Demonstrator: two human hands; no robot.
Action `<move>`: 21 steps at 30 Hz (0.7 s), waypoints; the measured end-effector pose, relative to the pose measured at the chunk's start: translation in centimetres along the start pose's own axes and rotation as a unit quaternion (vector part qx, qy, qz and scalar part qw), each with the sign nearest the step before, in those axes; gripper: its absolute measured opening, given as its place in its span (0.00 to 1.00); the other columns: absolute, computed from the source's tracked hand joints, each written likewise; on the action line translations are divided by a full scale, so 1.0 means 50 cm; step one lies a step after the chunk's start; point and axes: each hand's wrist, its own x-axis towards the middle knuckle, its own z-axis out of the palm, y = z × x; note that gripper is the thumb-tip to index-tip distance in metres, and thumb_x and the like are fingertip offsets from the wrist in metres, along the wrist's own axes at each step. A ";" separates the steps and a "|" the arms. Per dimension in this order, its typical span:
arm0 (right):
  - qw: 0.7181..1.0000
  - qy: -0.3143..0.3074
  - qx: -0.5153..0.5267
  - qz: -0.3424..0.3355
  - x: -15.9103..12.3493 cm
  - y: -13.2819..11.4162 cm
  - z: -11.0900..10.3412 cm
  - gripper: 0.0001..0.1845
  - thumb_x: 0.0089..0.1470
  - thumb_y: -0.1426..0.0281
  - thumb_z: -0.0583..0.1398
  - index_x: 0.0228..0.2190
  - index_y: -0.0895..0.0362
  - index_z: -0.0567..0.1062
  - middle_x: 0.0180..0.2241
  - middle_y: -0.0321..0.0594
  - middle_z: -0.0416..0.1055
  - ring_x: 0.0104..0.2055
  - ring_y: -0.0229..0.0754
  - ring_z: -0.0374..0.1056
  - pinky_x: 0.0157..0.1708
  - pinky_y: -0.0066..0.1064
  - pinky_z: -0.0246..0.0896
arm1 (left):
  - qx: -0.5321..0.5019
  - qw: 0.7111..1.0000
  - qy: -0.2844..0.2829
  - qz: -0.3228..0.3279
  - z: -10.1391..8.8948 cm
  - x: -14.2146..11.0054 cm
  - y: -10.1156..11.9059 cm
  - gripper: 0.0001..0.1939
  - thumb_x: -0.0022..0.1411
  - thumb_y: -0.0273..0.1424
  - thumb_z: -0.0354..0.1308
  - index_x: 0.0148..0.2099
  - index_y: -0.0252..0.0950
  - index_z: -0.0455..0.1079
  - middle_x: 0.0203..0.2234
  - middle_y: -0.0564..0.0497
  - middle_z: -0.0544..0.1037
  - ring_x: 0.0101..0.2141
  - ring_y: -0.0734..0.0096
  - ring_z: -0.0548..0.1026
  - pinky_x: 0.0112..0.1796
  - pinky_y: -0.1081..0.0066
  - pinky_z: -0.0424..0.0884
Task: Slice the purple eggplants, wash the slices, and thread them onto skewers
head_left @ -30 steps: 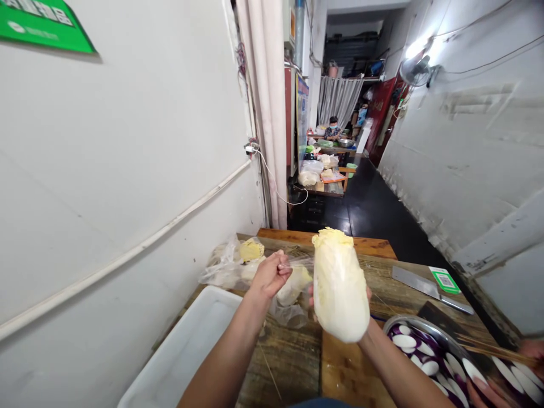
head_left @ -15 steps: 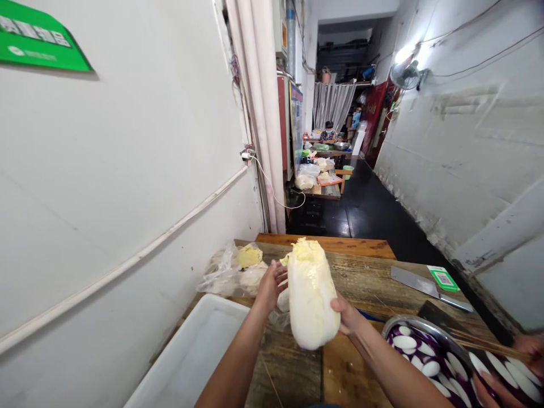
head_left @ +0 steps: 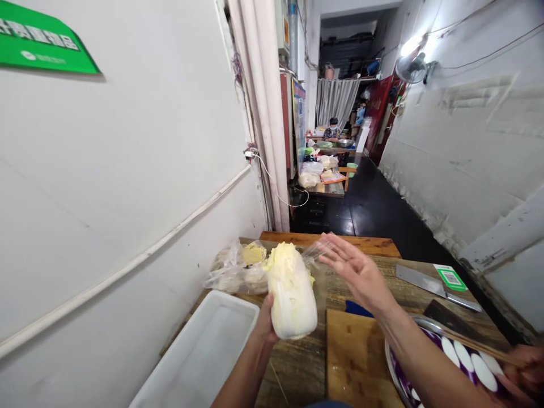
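A white tray [head_left: 212, 334] is parked left of the wooden board [head_left: 357, 354]! Left of the board, the cabbage [head_left: 293, 300] is clasped by the left hand [head_left: 267, 322]; beyond the board, the right hand [head_left: 356, 273] is stretched out, clear film [head_left: 313, 250] at its fingertips, pinched or not can't be told.

The only view looks from the person's head, above the wooden worktop [head_left: 301, 362]. It faces forward and down; the worktop lies close below, and the gray curtain [head_left: 335, 102] appears far beyond this worktop.
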 end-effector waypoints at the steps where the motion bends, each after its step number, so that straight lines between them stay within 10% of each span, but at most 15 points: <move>1: 0.999 -0.044 -0.002 -0.011 0.004 -0.027 0.020 0.26 0.55 0.70 0.57 0.55 0.50 0.62 0.59 0.42 0.57 0.59 0.48 0.56 0.56 0.48 0.53 | 0.004 1.000 0.017 0.003 0.002 0.003 0.000 0.31 0.42 0.54 0.61 0.44 0.40 0.71 0.38 0.45 0.78 0.46 0.49 0.72 0.45 0.56 0.68; 4: 0.977 -0.188 -0.085 -0.053 0.043 -0.066 0.095 0.28 0.57 0.71 0.55 0.58 0.51 0.57 0.59 0.41 0.56 0.59 0.45 0.56 0.57 0.45 0.51 | 0.036 0.998 0.049 -0.013 0.022 0.014 -0.008 0.27 0.47 0.46 0.63 0.47 0.37 0.70 0.38 0.43 0.78 0.44 0.50 0.73 0.44 0.57 0.69; 8: 0.888 -0.253 -0.331 -0.194 0.200 -0.002 0.125 0.35 0.54 0.66 0.54 0.61 0.60 0.50 0.63 0.45 0.46 0.63 0.45 0.44 0.61 0.44 0.40 | 0.098 0.994 -0.016 -0.039 0.046 0.008 -0.020 0.35 0.41 0.38 0.68 0.53 0.36 0.66 0.42 0.41 0.76 0.45 0.50 0.73 0.43 0.59 0.69; 12: 0.775 -0.159 -0.601 -0.112 0.336 0.079 -0.012 0.38 0.51 0.61 0.55 0.58 0.69 0.55 0.61 0.53 0.49 0.63 0.50 0.43 0.61 0.42 0.39 | 0.109 0.983 -0.135 -0.060 0.026 -0.028 -0.021 0.37 0.35 0.39 0.70 0.51 0.38 0.69 0.44 0.42 0.75 0.46 0.48 0.72 0.43 0.59 0.68; 15: 0.756 -0.117 -0.639 -0.084 0.336 0.088 -0.166 0.42 0.48 0.56 0.57 0.55 0.75 0.59 0.59 0.64 0.52 0.62 0.62 0.43 0.60 0.53 0.36 | 0.081 0.979 -0.182 -0.041 -0.015 -0.054 -0.015 0.37 0.34 0.44 0.70 0.48 0.34 0.71 0.40 0.42 0.77 0.45 0.46 0.72 0.44 0.57 0.68; 17: 0.738 -0.103 -0.663 -0.073 0.314 0.074 -0.257 0.45 0.45 0.53 0.57 0.52 0.80 0.60 0.56 0.73 0.54 0.61 0.68 0.43 0.58 0.57 0.33 | 0.062 0.982 -0.175 -0.024 -0.045 -0.066 -0.008 0.36 0.36 0.48 0.68 0.45 0.32 0.73 0.37 0.42 0.78 0.44 0.46 0.73 0.45 0.57 0.68; 21: 0.584 -0.066 -0.807 -0.066 0.301 0.014 -0.346 0.45 0.48 0.53 0.56 0.54 0.78 0.58 0.56 0.70 0.55 0.61 0.62 0.46 0.59 0.49 0.38 | 0.035 0.995 -0.089 -0.016 -0.094 -0.072 0.009 0.35 0.40 0.50 0.65 0.46 0.31 0.72 0.38 0.42 0.78 0.45 0.49 0.72 0.45 0.58 0.68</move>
